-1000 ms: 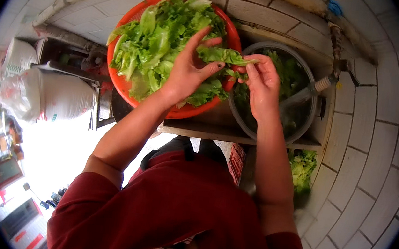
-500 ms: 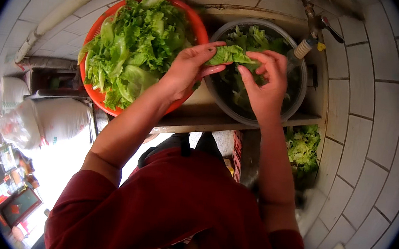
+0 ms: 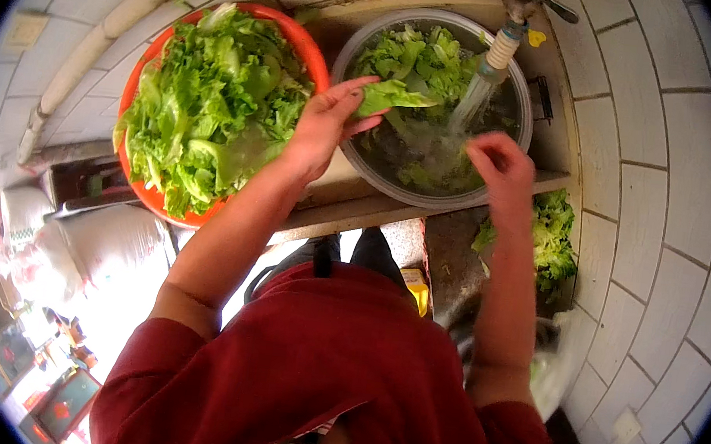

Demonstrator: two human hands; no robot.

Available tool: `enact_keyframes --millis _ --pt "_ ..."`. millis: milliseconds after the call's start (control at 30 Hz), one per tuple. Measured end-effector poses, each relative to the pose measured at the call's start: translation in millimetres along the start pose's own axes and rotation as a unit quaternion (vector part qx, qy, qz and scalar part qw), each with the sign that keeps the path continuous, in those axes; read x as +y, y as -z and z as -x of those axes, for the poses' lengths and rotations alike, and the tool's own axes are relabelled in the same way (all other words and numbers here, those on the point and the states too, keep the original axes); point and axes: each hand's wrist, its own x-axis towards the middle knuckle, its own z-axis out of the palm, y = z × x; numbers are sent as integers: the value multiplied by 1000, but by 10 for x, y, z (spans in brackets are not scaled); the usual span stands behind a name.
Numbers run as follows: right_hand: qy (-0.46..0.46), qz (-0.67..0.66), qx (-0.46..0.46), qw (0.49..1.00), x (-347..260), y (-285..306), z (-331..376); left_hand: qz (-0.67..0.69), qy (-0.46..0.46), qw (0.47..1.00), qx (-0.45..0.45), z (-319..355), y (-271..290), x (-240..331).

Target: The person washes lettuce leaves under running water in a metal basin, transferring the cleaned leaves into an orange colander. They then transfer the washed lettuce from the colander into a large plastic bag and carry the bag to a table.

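Lettuce leaf (image 3: pixel 393 98) pinched between thumb and fingers of left hand (image 3: pixel 324 128), held over metal basin (image 3: pixel 510 165) at its 9 o'clock rim. Right hand (image 3: pixel 500 170) at basin's 5 o'clock, fingers loosely curled, empty, beside tap stream (image 3: pixel 470 108). Rinsing step apparently underway; next move probably calling for dipping under water. Counted: one orange bowl (image 3: pixel 136 186) at 10 o'clock, one basin, one tap.
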Motion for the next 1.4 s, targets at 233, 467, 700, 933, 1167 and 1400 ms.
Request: enact_keyframes --millis 233,467,700,933,1167,1400 --pt "-217 592 68 773 941 1710 869 -380 -100 919 1 -387 110 -368" --pt "-87 567 153 805 974 1214 14 -697 -188 692 6 -997 -124 -506" --pt "157 584 -12 797 1419 300 -1695 -766 -316 560 -26 -2279 75 -745" --pt "197 542 -158 801 2488 150 -2550 -742 -44 657 -124 -2472 61 -872" --pt "18 474 -370 799 2887 405 -2248 -542 93 816 -177 -2399 96 -1402" --pt "-253 326 -406 815 1322 399 -1542 -523 322 757 -223 -1987 -37 -1573"
